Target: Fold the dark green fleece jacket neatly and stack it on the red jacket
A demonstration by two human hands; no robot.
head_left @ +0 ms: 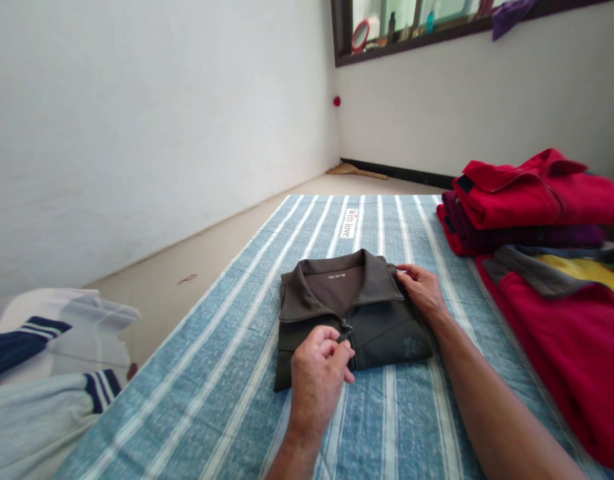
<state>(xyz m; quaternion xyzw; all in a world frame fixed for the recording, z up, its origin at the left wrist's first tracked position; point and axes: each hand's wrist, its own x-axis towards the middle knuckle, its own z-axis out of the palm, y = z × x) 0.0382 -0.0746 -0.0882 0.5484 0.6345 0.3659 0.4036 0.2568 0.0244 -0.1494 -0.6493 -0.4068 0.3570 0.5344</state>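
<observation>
A dark olive-brown jacket (381, 333) lies folded in a neat rectangle, collar at the far side, with size print inside the neck. My left hand (321, 363) is over its front, thumb and fingers pinched on the dark zipper pull (345, 333) just below the collar. At the jacket's right shoulder is my right hand (423, 290), its thumb and fingertips closed on the fabric edge by the collar. The fingertips of that hand are partly hidden behind the hand itself.
The jacket rests on a blue-and-white striped bedspread (221, 320). Red and purple folded clothes (531, 193) are stacked at the right, with a pink garment (557, 347) nearer. Grey striped-cuff clothing (47, 413) sits at lower left. Beyond lies a brush (357, 171) on the floor.
</observation>
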